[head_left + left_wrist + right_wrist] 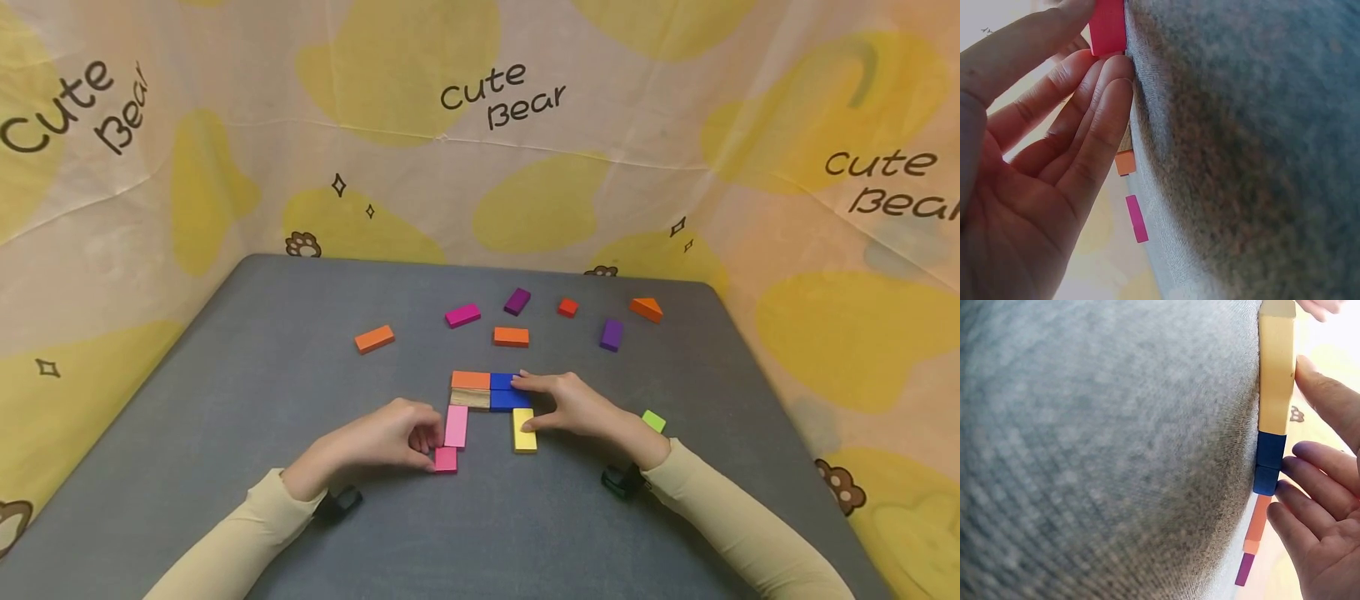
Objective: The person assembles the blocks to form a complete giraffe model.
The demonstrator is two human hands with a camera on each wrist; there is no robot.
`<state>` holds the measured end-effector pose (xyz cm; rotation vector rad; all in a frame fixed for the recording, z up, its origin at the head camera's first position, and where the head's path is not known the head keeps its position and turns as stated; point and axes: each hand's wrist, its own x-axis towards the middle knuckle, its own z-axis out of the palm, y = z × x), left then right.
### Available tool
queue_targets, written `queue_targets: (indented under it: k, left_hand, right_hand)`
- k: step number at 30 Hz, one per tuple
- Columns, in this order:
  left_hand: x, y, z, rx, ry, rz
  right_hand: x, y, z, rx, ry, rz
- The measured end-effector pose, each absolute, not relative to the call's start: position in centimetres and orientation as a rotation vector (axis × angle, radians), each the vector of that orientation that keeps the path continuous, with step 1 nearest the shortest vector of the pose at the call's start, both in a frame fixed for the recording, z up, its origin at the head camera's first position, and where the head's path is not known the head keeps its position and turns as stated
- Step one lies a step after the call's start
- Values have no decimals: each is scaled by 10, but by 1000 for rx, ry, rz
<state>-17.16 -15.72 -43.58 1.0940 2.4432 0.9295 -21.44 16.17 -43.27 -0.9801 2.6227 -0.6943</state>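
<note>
On the grey table, my left hand [393, 437] pinches a small hot-pink block [446, 461] between thumb and fingers; the left wrist view shows this block [1108, 28] at the fingertips. It sits against the lower end of a light pink block [456, 427]. My right hand [573, 404] spans two others: the thumb touches a yellow block [524, 437], and straight fingertips rest on the blue blocks [510, 401]. Left of the blue ones lie an orange block [471, 381] and a bare wood block [470, 399]. In the right wrist view, the yellow block [1275, 375] adjoins the blue.
Loose blocks lie farther back: orange [374, 339], magenta [462, 316], dark purple [517, 301], another orange [512, 337], red [567, 308], violet [611, 335] and an orange triangle [647, 309]. A lime-green block [653, 421] lies beside my right forearm. Printed cloth [420, 167] hangs around the table.
</note>
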Motion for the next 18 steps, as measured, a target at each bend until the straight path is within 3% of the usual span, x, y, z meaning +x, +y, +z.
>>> queue_targets:
  k: [18]
  left_hand:
    - [-170, -153, -435, 1085, 2481, 927]
  right_hand:
    - [-216, 164, -434, -1005, 2624, -697]
